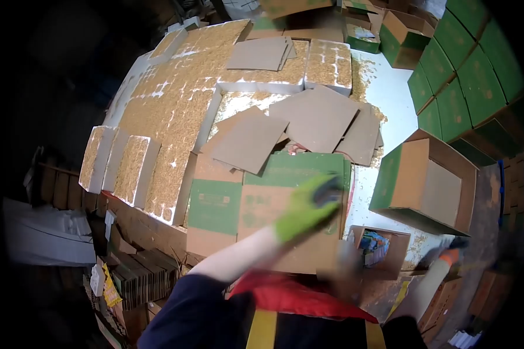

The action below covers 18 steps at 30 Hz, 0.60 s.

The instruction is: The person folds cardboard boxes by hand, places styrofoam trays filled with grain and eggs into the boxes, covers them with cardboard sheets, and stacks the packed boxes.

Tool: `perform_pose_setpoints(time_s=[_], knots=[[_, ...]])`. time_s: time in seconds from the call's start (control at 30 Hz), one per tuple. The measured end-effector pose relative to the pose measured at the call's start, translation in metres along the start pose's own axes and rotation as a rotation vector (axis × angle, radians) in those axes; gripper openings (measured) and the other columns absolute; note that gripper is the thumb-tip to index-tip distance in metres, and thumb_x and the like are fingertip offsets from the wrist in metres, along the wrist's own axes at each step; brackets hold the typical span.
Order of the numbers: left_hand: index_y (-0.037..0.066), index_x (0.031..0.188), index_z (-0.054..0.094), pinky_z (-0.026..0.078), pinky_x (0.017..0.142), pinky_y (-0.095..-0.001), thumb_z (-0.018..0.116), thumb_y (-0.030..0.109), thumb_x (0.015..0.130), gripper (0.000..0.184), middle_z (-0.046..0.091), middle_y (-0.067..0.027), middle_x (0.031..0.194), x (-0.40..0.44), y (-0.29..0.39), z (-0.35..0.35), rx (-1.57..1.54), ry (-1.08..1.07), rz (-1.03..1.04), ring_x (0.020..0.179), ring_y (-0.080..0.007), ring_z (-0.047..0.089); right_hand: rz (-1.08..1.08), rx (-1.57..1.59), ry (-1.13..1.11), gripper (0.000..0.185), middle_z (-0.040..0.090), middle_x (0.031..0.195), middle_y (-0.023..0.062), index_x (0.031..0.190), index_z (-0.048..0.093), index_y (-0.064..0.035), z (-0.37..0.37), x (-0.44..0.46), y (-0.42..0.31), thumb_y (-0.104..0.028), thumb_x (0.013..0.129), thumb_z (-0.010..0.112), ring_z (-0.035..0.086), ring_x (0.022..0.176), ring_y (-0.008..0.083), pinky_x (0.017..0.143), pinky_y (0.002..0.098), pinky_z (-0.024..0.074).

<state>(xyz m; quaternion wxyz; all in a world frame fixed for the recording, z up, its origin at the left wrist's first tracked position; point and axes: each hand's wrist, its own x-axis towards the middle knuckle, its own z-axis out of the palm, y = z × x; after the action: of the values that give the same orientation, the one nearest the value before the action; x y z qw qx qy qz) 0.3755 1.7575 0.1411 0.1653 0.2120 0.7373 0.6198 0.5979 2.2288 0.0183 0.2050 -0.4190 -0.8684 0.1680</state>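
My left hand (311, 203), in a green glove with a dark palm or fingers, is over the right part of a flattened green and brown cardboard box (262, 227). Motion blurs its fingers, so what it holds, if anything, cannot be made out. Far to the right, my right hand (453, 250), in a dark and orange glove, is near the table's right edge, below an open green and brown box (425, 180); its fingers are smeared too. Between the two hands stands a small open box (393, 253) with blue packets inside.
Loose grey cardboard sheets (314, 116) lie beyond the flat box. White trays of yellowish granular material (174, 110) cover the left side. Green boxes (471, 75) are stacked at the right. Folded cardboard (142, 276) stands at the lower left.
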Motion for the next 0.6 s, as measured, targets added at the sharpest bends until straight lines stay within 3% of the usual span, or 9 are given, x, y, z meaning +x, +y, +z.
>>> perform_pose_setpoints(time_s=[0.1,0.2,0.27,0.33,0.37,0.43,0.5,0.53,0.6], knots=[[-0.004,0.141,0.045,0.042,0.107,-0.039,0.075,0.012,0.082,0.068,0.053,-0.0185,0.141,-0.11,-0.024,-0.151,0.357,0.59,0.003,0.129,-0.0275,0.052,-0.119,0.4,-0.029,0.05,0.06,0.123,0.0186,0.137,0.05,0.0028,-0.044,-0.091,-0.088,-0.018,0.092,0.06,0.059,0.116,0.0275,0.099,0.038,0.0475],[-0.005,0.148,0.033,0.035,0.113,-0.0384,0.076,0.029,0.084,0.085,0.04,-0.0224,0.15,-0.241,-0.098,-0.237,0.843,0.855,-0.556,0.135,-0.0323,0.044,-0.326,0.697,-0.41,0.051,0.062,0.12,0.0192,0.135,0.05,0.0054,-0.032,-0.218,-0.228,-0.017,0.091,0.062,0.061,0.113,0.0268,0.097,0.0371,0.0494],[-0.01,0.151,0.022,0.03,0.116,-0.0374,0.076,0.036,0.084,0.097,0.032,-0.028,0.154,-0.301,-0.149,-0.241,0.443,0.784,-0.583,0.144,-0.034,0.033,-0.216,0.479,-0.412,0.057,0.056,0.132,0.0244,0.141,0.045,0.005,0.006,-0.278,-0.295,-0.019,0.092,0.061,0.053,0.129,0.0327,0.109,0.0424,0.0409],[-0.012,0.151,0.015,0.025,0.119,-0.0376,0.077,0.042,0.082,0.107,0.025,-0.0325,0.156,-0.302,-0.109,-0.228,0.308,0.485,-0.761,0.148,-0.0358,0.023,-0.398,-0.277,-0.258,0.059,0.053,0.136,0.0273,0.142,0.044,0.0051,0.031,-0.303,-0.306,-0.023,0.093,0.063,0.049,0.133,0.0347,0.112,0.0418,0.0375],[-0.014,0.15,0.015,0.028,0.117,-0.0373,0.08,0.039,0.08,0.109,0.028,-0.0337,0.153,-0.308,-0.104,-0.23,0.36,0.471,-0.631,0.146,-0.037,0.028,-0.449,-0.535,-0.191,0.06,0.051,0.138,0.0283,0.142,0.044,0.0051,0.034,-0.308,-0.309,-0.025,0.093,0.063,0.047,0.134,0.0354,0.113,0.0415,0.0364],[-0.009,0.151,0.02,0.038,0.11,-0.0383,0.085,0.035,0.075,0.109,0.034,-0.0357,0.15,-0.312,-0.058,-0.249,0.628,0.321,-0.371,0.139,-0.0401,0.04,-0.126,0.086,-0.385,0.065,0.051,0.138,0.0292,0.14,0.046,0.0054,0.02,-0.286,-0.29,-0.034,0.092,0.067,0.051,0.129,0.0385,0.109,0.0407,0.0408],[0.001,0.147,0.037,0.049,0.098,-0.04,0.085,0.031,0.073,0.093,0.043,-0.0339,0.143,-0.289,0.032,-0.286,0.864,0.114,-0.212,0.124,-0.0425,0.054,-0.247,-0.144,-0.562,0.064,0.055,0.134,0.0261,0.136,0.049,0.0056,-0.047,-0.244,-0.325,-0.037,0.092,0.066,0.057,0.121,0.0379,0.102,0.0405,0.0456],[0.006,0.143,0.049,0.054,0.091,-0.0405,0.084,0.029,0.074,0.08,0.051,-0.0314,0.137,-0.271,0.063,-0.31,0.899,0.049,-0.189,0.114,-0.0429,0.062,-0.308,0.057,-0.676,0.055,0.06,0.128,0.0232,0.131,0.054,0.0038,-0.077,-0.212,-0.347,-0.035,0.094,0.065,0.062,0.111,0.038,0.095,0.0425,0.0495],[0.011,0.127,0.064,0.058,0.078,-0.0374,0.079,0.025,0.08,0.051,0.063,-0.0203,0.125,-0.234,0.09,-0.358,1.023,0.107,0.243,0.094,-0.0388,0.069,-1.068,-0.172,-0.581,0.043,0.062,0.123,0.0212,0.122,0.061,-0.0065,-0.131,-0.182,-0.426,-0.034,0.09,0.069,0.063,0.105,0.0361,0.084,0.042,0.0529]])
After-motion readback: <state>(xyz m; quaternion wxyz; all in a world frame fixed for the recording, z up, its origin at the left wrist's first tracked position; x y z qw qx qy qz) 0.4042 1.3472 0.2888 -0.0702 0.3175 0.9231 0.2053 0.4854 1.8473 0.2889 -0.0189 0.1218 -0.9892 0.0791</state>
